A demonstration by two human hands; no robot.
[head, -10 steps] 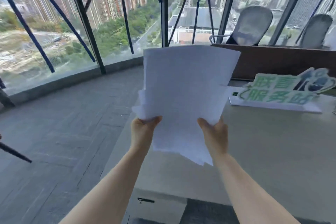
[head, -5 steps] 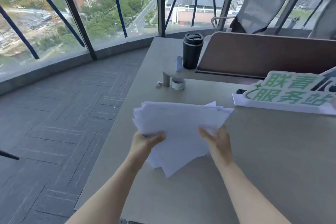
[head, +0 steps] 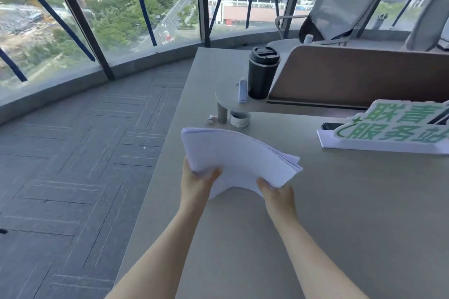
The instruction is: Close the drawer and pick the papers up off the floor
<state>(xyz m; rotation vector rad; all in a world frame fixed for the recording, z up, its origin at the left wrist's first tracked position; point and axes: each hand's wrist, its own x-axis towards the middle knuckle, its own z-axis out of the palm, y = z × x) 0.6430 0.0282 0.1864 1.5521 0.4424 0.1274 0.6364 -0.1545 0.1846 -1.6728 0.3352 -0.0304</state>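
A stack of white papers [head: 239, 156] bends in an arch just above the grey desk [head: 340, 213], near its left edge. My left hand [head: 196, 181] grips the stack's near left corner. My right hand [head: 275, 193] pinches its near right edge. The far edge of the stack points toward the window. No drawer is in view, and the carpet beside the desk shows no papers.
A black travel mug [head: 262, 74] and a small white pen-like item [head: 242, 90] stand on a raised shelf [head: 228, 98]. A tape roll [head: 240, 119] lies under it. A green-lettered sign [head: 393, 126] sits right. A brown divider [head: 359, 75], office chairs [head: 340, 2] and windows lie beyond.
The papers came down from upright in front of my view to nearly flat, low over the desk. Both hands kept their grip and the stack now looks more squared.
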